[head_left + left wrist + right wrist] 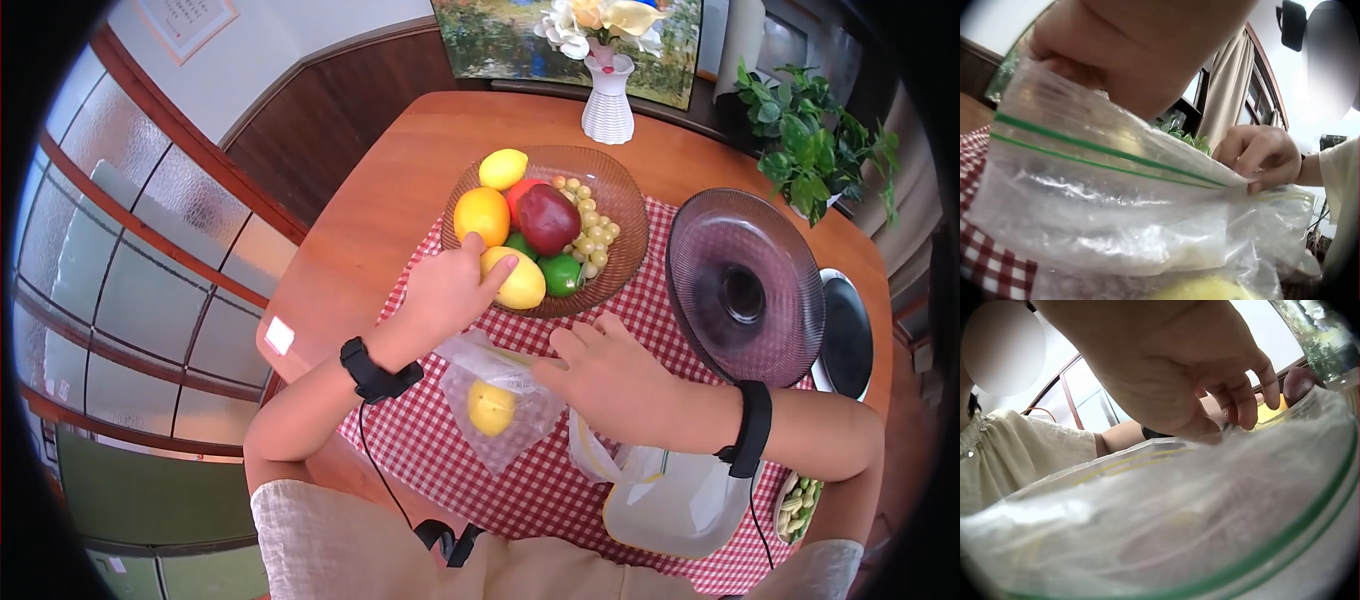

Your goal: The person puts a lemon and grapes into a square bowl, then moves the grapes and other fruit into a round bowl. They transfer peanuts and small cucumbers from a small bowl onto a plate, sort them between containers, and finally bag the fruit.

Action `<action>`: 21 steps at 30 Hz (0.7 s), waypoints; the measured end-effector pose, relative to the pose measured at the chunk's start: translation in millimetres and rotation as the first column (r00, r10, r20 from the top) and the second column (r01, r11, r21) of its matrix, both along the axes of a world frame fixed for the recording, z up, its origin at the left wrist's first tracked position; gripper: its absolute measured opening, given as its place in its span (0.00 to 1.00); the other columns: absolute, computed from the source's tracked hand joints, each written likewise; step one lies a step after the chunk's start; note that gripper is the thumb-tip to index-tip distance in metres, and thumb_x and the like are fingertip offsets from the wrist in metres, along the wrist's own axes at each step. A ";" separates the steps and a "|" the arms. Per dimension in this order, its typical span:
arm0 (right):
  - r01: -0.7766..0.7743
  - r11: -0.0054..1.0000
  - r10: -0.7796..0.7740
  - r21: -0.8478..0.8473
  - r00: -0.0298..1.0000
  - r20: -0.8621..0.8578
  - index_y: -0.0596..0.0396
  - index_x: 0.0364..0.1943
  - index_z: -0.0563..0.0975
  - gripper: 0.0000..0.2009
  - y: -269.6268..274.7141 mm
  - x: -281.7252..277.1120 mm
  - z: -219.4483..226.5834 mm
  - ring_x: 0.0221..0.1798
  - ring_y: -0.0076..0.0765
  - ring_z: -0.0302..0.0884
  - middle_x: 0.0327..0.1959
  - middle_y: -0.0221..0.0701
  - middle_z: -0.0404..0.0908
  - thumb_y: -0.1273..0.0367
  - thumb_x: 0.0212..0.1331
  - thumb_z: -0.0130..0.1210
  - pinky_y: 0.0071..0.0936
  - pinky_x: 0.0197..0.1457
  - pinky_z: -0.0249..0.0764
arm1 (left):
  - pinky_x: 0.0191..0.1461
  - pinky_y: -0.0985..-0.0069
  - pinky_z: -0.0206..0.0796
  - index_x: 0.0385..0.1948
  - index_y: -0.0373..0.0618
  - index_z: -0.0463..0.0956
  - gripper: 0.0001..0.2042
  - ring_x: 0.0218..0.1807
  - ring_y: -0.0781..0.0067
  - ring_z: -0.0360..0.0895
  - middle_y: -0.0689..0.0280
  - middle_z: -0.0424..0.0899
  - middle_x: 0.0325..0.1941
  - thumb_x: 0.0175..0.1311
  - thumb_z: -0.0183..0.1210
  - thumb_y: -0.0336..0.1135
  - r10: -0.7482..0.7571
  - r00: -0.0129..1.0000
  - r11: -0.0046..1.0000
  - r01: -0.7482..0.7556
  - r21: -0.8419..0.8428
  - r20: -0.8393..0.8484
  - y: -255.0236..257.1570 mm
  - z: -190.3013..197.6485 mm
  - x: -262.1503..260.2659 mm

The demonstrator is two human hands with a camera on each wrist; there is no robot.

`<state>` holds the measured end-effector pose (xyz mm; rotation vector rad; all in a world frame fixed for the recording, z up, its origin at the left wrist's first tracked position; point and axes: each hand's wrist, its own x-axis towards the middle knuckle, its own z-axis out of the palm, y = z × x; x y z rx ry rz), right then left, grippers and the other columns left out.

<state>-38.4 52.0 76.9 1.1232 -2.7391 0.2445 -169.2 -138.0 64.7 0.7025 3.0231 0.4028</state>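
My left hand (445, 295) reaches over the near left rim of a ribbed brown glass bowl (625, 250). Its thumb and fingers are at a lemon (520, 285), gripping it at the bowl's front edge. Beside it in the bowl lie an orange (480, 215), another lemon (503, 168), a dark red apple (550, 218), green limes (562, 275) and pale grapes (597, 235). My right hand (625, 385) pinches the mouth of a clear zip bag (530, 425), which has a yellow fruit (491, 408) inside. Green zip lines cross the bag (1110, 187) in the left wrist view.
A purple glass dish (700, 270) stands right of the bowl, beside a dark oval plate (846, 335). Nearer are a whitish tray (670, 520) and a dish of green pods (797, 505). A white flower vase (608, 105) and leafy plant (800, 140) stand behind.
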 end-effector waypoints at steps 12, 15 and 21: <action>0.190 0.972 -0.149 -0.135 0.953 0.265 0.59 0.54 0.73 0.22 33.4 3.2 27.2 0.37 0.44 0.75 0.28 0.39 0.77 0.71 0.50 0.51 0.41 0.44 0.64 | 0.30 0.63 0.72 0.35 0.41 0.74 0.17 0.30 0.54 0.80 0.57 0.78 0.32 0.65 0.53 0.49 -0.207 0.895 0.975 0.159 -0.152 -0.395 24.5 21.3 15.6; 0.187 0.950 -0.142 -0.249 0.972 0.190 0.61 0.47 0.76 0.20 50.8 3.8 17.5 0.38 0.47 0.74 0.31 0.39 0.76 0.75 0.44 0.53 0.43 0.47 0.66 | 0.29 0.64 0.70 0.35 0.43 0.74 0.13 0.30 0.55 0.79 0.58 0.78 0.30 0.64 0.55 0.45 -0.260 0.873 0.965 0.248 -0.083 -0.413 36.1 33.8 34.0; 0.266 0.952 -0.262 -0.152 0.964 0.047 0.60 0.32 0.75 0.07 68.3 7.0 11.3 0.38 0.48 0.74 0.29 0.40 0.74 0.76 0.46 0.55 0.37 0.40 0.70 | 0.24 0.67 0.64 0.35 0.45 0.75 0.13 0.24 0.61 0.75 0.63 0.74 0.25 0.63 0.57 0.45 -0.535 0.739 0.781 0.617 0.094 -0.408 40.7 37.5 82.0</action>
